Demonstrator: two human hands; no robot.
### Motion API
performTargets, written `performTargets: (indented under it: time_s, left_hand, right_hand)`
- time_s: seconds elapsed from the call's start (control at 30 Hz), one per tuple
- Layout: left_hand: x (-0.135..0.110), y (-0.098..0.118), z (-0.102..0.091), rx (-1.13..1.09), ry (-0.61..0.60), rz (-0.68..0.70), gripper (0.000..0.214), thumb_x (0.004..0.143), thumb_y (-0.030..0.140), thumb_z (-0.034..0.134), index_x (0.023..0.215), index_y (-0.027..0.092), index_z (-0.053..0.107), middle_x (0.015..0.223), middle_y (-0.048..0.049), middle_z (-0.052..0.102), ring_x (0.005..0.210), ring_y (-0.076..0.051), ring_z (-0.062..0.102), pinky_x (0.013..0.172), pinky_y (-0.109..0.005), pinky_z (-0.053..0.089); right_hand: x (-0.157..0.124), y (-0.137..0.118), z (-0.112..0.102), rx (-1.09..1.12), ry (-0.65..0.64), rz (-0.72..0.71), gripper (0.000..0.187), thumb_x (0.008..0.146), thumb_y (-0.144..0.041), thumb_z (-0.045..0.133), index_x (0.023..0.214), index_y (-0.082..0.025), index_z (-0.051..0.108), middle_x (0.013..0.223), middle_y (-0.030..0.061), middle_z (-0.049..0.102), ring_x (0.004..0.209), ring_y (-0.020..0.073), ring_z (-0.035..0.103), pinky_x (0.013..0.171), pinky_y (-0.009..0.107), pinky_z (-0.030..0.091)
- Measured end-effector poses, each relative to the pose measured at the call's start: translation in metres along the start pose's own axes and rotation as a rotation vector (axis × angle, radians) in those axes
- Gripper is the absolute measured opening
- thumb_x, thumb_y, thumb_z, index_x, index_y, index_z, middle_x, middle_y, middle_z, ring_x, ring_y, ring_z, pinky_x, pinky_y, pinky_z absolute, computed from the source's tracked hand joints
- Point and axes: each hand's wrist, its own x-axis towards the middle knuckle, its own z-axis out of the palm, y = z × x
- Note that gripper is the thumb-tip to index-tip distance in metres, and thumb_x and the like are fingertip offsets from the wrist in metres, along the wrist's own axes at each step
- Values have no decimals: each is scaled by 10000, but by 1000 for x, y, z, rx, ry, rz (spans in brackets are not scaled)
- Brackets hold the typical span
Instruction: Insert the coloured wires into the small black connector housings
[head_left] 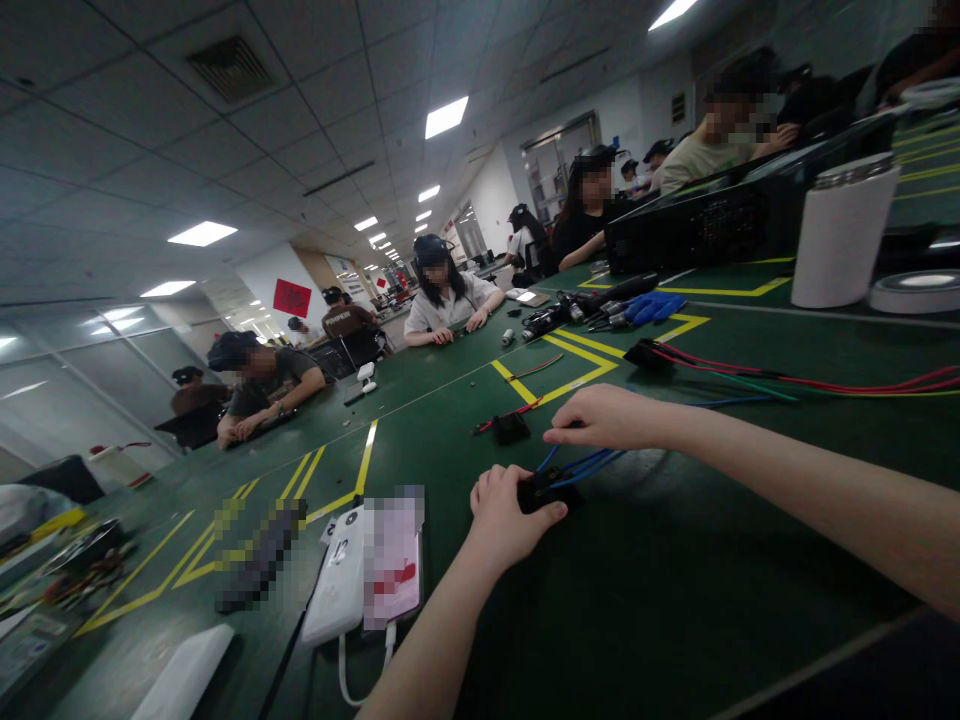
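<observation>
My left hand (501,510) is closed around a small black block (551,485) on the green table, thumb on the near side and fingers on the far side. Several blue wires (592,463) run out of the block towards the right. Just above them, my right hand (600,415) is bent at the wrist with its fingers curled together in a pinch. A blue wire passes below those fingertips, but what they hold is too small to make out. Beyond my hands lies another black block (511,428) with short red wires.
To the right are a black connector (649,355) with long red and green wires, blue-handled tools (652,308) and a white tumbler (844,235). A white power bank (335,580) and a phone (394,560) lie left. Across the table sits a person (454,300).
</observation>
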Motion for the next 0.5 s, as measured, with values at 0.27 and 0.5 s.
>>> performTargets:
  time_s: [0.27, 0.5]
  left_hand:
    - [-3, 5, -6, 10, -36, -18, 447, 734, 574, 578, 1053, 262, 543, 1117, -36, 523, 1109, -244, 436, 966, -359, 330]
    - [-2, 2, -2, 9, -5, -10, 435, 732, 557, 594, 1052, 267, 545, 1101, -27, 519, 1115, -239, 434, 981, -357, 313]
  right_hand:
    - [3, 14, 14, -8, -195, 78, 444, 856, -512, 380, 779, -188, 674, 731, 52, 642, 654, 173, 544, 543, 265, 292]
    - [4, 12, 7, 105, -17, 33, 504, 870, -561, 317, 625, -187, 552, 596, 4, 523, 555, 136, 439, 523, 267, 250]
